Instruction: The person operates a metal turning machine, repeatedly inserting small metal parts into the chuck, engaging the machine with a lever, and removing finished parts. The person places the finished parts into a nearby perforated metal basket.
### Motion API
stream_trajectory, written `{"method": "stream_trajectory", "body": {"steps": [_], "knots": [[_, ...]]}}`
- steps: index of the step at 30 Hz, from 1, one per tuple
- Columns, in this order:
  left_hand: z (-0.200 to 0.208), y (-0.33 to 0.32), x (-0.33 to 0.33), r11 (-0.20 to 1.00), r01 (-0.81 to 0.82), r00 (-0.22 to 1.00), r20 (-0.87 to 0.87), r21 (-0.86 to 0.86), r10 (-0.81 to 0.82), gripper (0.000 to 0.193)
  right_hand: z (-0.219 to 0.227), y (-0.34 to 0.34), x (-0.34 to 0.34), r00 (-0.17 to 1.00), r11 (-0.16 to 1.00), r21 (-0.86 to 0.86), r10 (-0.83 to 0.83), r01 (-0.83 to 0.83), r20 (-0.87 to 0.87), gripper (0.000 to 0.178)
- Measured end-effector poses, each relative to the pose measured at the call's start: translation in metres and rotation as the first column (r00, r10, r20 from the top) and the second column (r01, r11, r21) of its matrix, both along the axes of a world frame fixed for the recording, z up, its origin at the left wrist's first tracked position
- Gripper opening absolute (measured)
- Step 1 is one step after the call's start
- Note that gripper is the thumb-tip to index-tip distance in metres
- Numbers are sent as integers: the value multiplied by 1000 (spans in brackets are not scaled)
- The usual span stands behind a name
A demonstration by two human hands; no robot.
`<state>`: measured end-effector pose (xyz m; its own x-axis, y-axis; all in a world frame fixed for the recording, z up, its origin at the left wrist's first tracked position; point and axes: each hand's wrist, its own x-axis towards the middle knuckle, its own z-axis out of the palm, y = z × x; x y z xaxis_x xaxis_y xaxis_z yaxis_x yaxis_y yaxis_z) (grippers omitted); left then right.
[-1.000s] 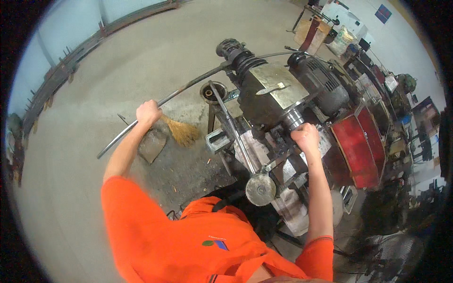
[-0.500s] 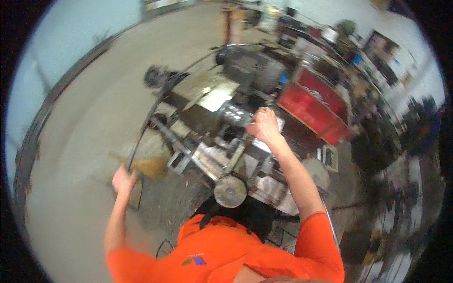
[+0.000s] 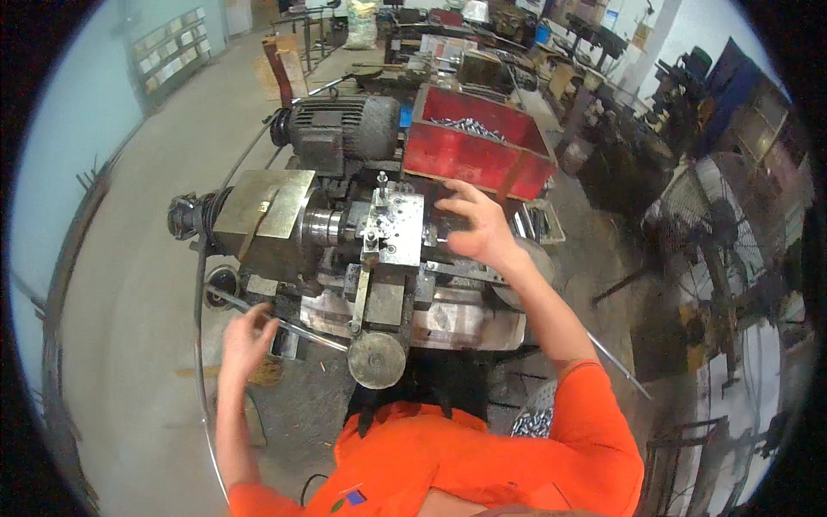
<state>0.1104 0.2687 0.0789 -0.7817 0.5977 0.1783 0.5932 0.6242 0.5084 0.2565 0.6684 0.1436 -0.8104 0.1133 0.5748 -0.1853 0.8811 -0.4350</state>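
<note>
My right hand is just right of the machine's tool slide, a flat metal block with bolts standing up from it. Its fingers are bent but apart, with nothing visible in them. On the left, my left hand has its fingers loosely curled and spread. It is beside a bright metal rod that slants toward the machine's front; I cannot tell whether the fingertips touch it. A shiny round spindle faces the block. A round metal disc sits at the slide's near end.
Behind the machine stand a grey finned motor and a red box holding many small metal parts. A long thin cable or rod runs down at the left. A fan stands at right. More parts lie low by my right side.
My left hand has let go of the long dark rod or cable and moved right. My right hand has opened from a closed grip. The view has turned and is sharper.
</note>
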Motion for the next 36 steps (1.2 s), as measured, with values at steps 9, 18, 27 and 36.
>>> {"method": "stream_trajectory", "body": {"steps": [9, 18, 27, 36], "knots": [[-108, 73, -45, 956, -46, 999, 5, -291, 50, 30, -99, 67, 248, 662, 659, -182, -615, 730, 427, 42], [-135, 60, -73, 996, 32, 982, 186, -86, -15, 27, -286, 21, 463, 39, 388, 266, -624, 882, 781, 29], [-123, 63, -57, 998, 7, 990, 140, -64, 2, 26, -297, 9, 423, 11, 697, 324, -430, 640, 903, 24], [-124, 61, -59, 993, -44, 996, 72, -111, 52, 33, -297, 22, 417, -150, 705, 358, -341, 613, 928, 35]]}}
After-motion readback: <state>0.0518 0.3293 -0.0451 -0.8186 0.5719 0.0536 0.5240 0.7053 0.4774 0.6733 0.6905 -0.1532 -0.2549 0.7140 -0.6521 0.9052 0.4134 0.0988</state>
